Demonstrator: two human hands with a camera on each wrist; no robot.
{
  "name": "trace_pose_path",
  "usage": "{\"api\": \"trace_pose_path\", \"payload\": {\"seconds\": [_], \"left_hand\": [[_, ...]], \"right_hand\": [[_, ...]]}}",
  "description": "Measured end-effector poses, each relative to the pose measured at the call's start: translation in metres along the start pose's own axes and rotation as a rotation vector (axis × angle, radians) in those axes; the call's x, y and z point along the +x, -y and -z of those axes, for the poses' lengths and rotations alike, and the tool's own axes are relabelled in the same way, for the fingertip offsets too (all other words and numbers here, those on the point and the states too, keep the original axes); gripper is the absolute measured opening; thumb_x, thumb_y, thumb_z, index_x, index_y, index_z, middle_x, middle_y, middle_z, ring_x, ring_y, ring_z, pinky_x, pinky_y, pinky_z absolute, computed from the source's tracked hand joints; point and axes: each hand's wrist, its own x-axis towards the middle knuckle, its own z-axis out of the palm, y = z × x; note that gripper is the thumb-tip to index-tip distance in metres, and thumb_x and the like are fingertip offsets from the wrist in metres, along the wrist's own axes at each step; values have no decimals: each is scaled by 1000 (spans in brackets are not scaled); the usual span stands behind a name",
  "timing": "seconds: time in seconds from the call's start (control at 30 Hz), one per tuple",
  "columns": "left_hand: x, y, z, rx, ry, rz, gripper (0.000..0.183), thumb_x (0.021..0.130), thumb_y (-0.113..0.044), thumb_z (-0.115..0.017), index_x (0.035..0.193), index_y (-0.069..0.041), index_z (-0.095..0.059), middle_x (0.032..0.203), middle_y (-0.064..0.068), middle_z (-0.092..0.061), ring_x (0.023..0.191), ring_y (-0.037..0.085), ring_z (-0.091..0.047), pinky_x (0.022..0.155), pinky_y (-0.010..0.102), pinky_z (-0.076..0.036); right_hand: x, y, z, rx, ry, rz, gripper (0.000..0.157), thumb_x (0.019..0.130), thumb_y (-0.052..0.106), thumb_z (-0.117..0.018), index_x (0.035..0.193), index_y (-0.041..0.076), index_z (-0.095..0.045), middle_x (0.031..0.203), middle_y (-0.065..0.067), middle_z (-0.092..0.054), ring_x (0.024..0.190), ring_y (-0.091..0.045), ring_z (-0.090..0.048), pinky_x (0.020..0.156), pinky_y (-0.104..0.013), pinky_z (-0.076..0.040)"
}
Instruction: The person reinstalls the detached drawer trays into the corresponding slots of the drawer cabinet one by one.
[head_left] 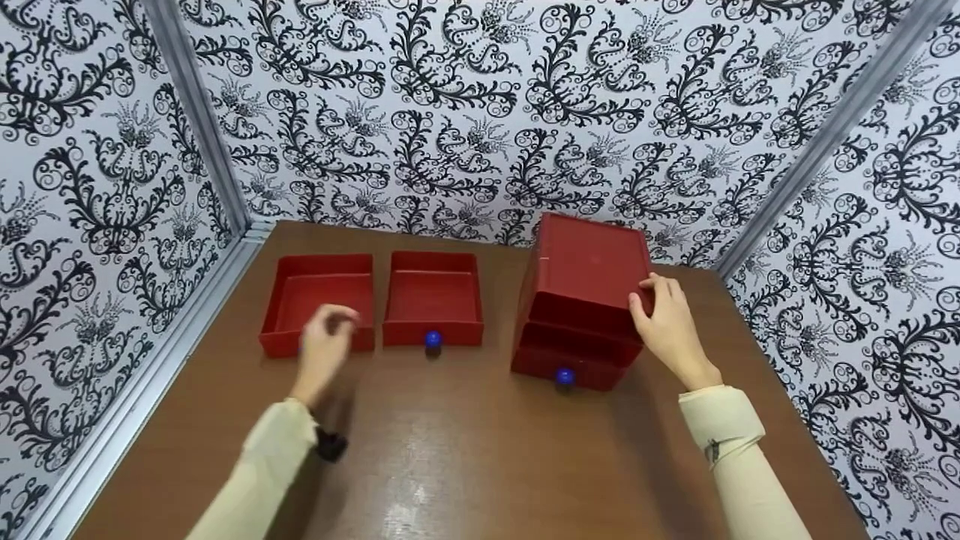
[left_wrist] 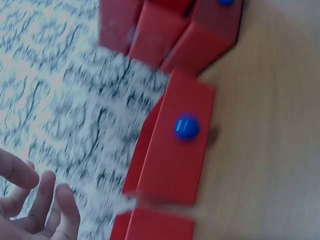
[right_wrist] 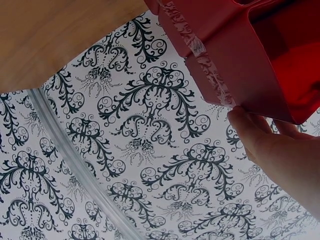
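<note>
A: Where is the left hand point(head_left: 326, 349)?
B: Over the front right part of the outer red drawer point(head_left: 319, 294), covering some of its front. Its fingers are loosely bent and hold nothing; the left wrist view shows a gap between them and the red fronts.

A: And the right hand point(head_left: 667, 322)?
B: It grips the upper edge of the red drawer cabinet point(head_left: 596, 259) near the front corner, on the side nearest its own arm. The cabinet stands upright, slightly turned.

A: What is between the hands?
B: Just to the right of the left hand is the inner red drawer point(head_left: 431, 296), a blue knob point(head_left: 433, 339) on its front. Further over, to the left of and below the right hand, a lower drawer point(head_left: 536, 361) sits in the cabinet, with its own blue knob point(head_left: 565, 376). An open compartment point(head_left: 581, 311) shows above it.

A: And around them?
B: A brown tabletop point(head_left: 465, 465) lies beneath both hands, and black-and-white patterned wall panels point(head_left: 465, 142) rise beyond them.
</note>
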Motion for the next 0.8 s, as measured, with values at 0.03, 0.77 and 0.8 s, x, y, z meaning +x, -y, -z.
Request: {"api": "trace_pose_path", "payload": {"seconds": [0.03,0.77,0.8], "left_hand": [[4,2,7,32,-32,7,17,89,7,-52,99,7,-65,103,26,-67,78,-8,-49,76,13,-41],[33,78,92,183,-96,476,46,99,-24,-42,134,4,-33,147,40,-22,140,53,-22,118,61,-23],[33,79,92,184,-88,482,47,100,-26,-42,135,4,-32,147,39,-23,141,53,-22,118,60,-24]], "right_hand": [[0,-1,0,-4,2,-5,37,100,20,-50,125,-6,-51,145,-31,-41,137,-45,-38,119,-52,-30],[-1,1,-1,-2,-20,5,37,99,20,-51,124,-7,-52,143,-32,-43,135,-46,-40,118,-54,-31],[-1,1,-1,-3,-23,8,37,99,20,-52,124,-7,-52,143,-32,-43,135,-46,-41,118,-55,-31]]}}
